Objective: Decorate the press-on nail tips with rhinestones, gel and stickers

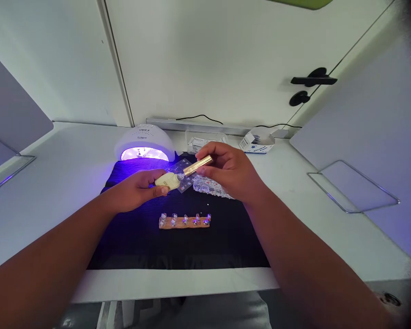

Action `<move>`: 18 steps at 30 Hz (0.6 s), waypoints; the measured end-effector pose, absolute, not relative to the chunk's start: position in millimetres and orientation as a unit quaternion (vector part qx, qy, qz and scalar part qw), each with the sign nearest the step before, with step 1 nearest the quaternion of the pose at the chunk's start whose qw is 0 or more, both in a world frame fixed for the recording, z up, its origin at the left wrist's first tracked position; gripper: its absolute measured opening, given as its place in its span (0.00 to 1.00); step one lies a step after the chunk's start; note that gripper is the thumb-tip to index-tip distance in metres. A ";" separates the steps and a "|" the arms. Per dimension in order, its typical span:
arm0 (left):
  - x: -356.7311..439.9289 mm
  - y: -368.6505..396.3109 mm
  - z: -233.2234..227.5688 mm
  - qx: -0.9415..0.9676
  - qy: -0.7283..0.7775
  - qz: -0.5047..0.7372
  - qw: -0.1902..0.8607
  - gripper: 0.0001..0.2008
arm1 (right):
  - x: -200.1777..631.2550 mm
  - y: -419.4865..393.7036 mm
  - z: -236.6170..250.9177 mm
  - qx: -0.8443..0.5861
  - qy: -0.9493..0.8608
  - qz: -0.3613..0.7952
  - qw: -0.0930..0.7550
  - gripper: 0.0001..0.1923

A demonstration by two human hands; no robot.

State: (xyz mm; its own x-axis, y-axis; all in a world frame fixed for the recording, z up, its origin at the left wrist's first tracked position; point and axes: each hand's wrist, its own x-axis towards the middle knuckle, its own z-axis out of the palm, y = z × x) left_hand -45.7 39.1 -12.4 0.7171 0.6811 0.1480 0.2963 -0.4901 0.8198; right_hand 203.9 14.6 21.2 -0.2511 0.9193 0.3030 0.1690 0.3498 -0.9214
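Observation:
My left hand (140, 189) is closed around a cream nail polish bottle (167, 181), tilted with its neck toward the right. Between the fingers and thumb of my right hand (226, 169) is the bottle's long gold cap (197, 166). The cap's lower end is at the bottle neck; whether it is still seated or slightly apart I cannot tell. Below both hands lies a wooden strip (180, 223) carrying several small stands with nail tips. Behind the hands are a clear sheet of nail stickers (186, 185) and a clear compartment box (208, 185), both partly covered.
A white nail lamp (144, 137) glows purple at the back left. A clear tray (208, 137) and an opened small carton (258, 140) stand along the back. A black cloth (226, 242) covers the table's middle. Wire frames (354, 187) sit at the sides.

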 end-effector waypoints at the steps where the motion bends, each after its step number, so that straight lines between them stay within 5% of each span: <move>1: -45.8 39.0 -12.5 0.830 0.294 0.233 0.413 0.14 | 205.6 15.8 20.8 -0.400 -0.676 0.408 0.466 0.11; 18: -47.8 39.3 -14.8 0.833 0.306 0.215 0.408 0.16 | 236.0 16.6 23.3 -0.386 -0.627 0.414 0.536 0.13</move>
